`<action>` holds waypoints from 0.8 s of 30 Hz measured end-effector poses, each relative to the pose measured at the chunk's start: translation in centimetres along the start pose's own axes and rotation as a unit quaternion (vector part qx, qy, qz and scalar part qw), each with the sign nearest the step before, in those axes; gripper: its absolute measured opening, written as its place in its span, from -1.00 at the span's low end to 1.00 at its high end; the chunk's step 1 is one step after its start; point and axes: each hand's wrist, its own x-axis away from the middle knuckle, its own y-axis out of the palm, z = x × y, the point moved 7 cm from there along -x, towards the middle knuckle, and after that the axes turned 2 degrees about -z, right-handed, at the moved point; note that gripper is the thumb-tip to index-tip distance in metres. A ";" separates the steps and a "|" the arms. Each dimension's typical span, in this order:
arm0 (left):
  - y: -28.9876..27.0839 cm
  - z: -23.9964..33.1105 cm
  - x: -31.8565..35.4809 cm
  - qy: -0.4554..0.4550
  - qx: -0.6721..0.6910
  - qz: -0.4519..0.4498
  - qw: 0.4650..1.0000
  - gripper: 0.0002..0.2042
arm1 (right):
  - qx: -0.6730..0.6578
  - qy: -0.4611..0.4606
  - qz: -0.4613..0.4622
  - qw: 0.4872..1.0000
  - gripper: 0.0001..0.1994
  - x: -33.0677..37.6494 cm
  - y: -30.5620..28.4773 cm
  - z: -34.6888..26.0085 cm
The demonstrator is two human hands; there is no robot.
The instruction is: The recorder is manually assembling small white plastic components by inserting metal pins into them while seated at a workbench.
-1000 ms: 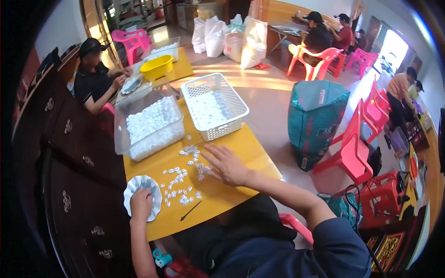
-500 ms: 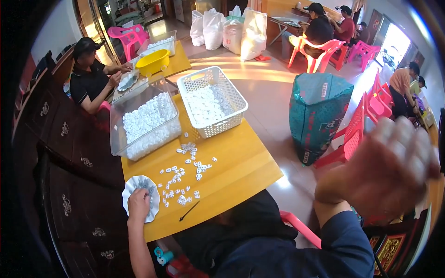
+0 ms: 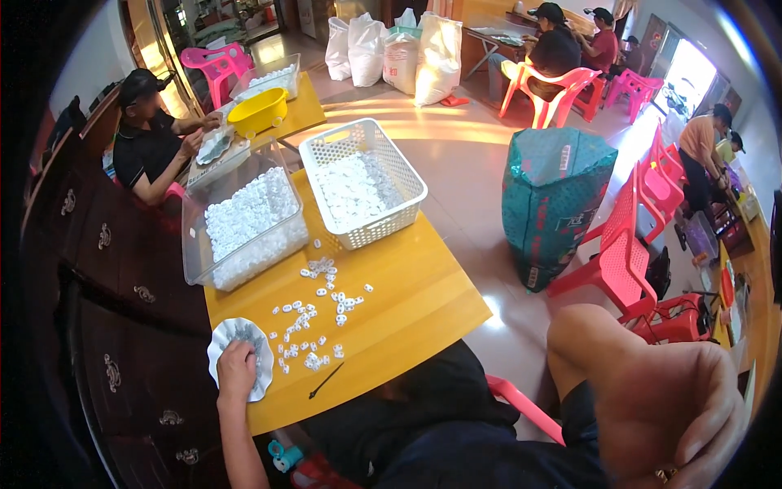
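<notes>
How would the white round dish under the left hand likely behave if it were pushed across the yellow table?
The white dish looks thin with a scalloped rim, so it is probably light and would likely slide easily on the smooth yellow table. It overhangs the table edge beneath the left hand, so a push could tip it and spill the small pieces it seems to hold.

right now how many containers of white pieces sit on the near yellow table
2. A clear plastic bin stands at the table's far left, and a white perforated basket stands to its right at the far end. Loose pieces lie before them.
</notes>
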 end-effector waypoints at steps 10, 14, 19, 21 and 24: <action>0.5 -0.7 0.2 -0.003 0.014 -0.012 1.000 -0.91 | 0.170 0.473 -0.024 0.864 -0.87 4.5 2.5 2.1; -0.3 -0.6 1.2 -0.025 0.041 -0.019 0.999 -0.85 | 0.093 0.455 -0.051 0.884 -0.90 7.4 2.8 4.1; -0.3 -1.2 1.5 -0.012 0.052 -0.036 0.998 -0.86 | -0.011 0.530 -0.048 0.846 -0.84 9.5 4.9 6.4; 0.0 -1.0 1.2 0.007 0.048 -0.043 0.998 -0.86 | -0.038 0.552 -0.018 0.833 -0.81 10.7 5.6 7.2; 0.1 -0.9 1.2 0.003 0.051 -0.035 0.998 -0.89 | -0.070 0.577 -0.023 0.814 -0.85 11.7 7.5 7.5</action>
